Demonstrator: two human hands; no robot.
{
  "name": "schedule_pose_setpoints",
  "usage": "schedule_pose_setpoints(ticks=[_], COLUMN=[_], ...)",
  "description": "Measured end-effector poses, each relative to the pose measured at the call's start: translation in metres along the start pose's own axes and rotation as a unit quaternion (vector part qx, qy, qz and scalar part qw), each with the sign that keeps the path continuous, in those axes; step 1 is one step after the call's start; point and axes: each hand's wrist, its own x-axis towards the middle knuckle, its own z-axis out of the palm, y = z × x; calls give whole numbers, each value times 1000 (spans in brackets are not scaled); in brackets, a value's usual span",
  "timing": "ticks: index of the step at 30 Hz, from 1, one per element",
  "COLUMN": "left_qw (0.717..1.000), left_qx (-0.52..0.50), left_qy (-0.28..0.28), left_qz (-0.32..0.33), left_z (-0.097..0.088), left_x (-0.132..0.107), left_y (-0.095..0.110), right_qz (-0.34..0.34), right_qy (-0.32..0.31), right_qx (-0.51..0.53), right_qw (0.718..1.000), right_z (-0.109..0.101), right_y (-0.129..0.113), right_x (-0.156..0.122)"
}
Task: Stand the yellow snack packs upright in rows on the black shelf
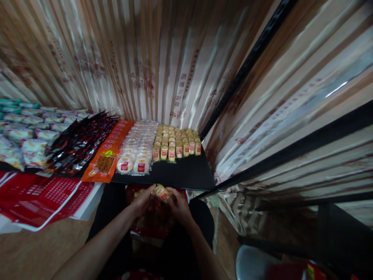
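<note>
Just below the shelf's front edge, a small yellow wrapped snack with a red-and-white label is held between both hands. My left hand pinches its left end, and my right hand grips its right side with thumb and fingers. Beneath the hands, partly hidden and dark, a red container with more yellowish packets sits between the knees. Ahead on the black shelf, several rows of matching yellow packets stand upright. Left of them lie clear-wrapped round white snacks.
Further left on the shelf are an orange snack bag, dark red-black packets and white packets. A red basket is at lower left. Pleated curtains and black metal bars border the shelf. A grey stool stands lower right.
</note>
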Motion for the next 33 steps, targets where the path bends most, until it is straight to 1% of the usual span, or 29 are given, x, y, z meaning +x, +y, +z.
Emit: schedule_pose_setpoints(ticks=[5, 8, 10, 14, 16, 20, 22, 25, 27, 29, 33], left_qw=[998, 993, 984, 967, 962, 955, 950, 937, 921, 897, 827], left_qx=[15, 42, 84, 151, 169, 179, 185, 211, 236, 263, 300], left_qy=[5, 35, 62, 100, 102, 91, 107, 141, 163, 196, 275], left_qz=[56, 108, 146, 177, 188, 217, 228, 241, 262, 295, 389], left_z=[7, 15, 20, 27, 29, 34, 35, 34, 32, 31, 28], left_x=[-4, -4, 0, 14, 21, 32, 36, 41, 41, 40, 35], left_y=[11, 16, 19, 24, 27, 30, 32, 35, 38, 39, 37], right_qz=[19, 31, 36, 46, 49, 42, 37, 38, 49, 56, 47], right_qy=[35, 54, 51, 57, 74, 120, 133, 141, 139, 140, 153], right_qx=[73, 92, 104, 123, 106, 20, -17, -40, -40, -34, 0], right_qw=[997, 994, 993, 990, 990, 992, 990, 988, 988, 988, 987], right_z=[2, 2, 1, 0, -2, -7, -11, -13, -11, -5, 12], right_y=[-3, -6, -8, -5, -1, 8, 8, 4, -1, -5, -12], right_x=[6, 10, 13, 20, 23, 30, 33, 42, 49, 59, 81])
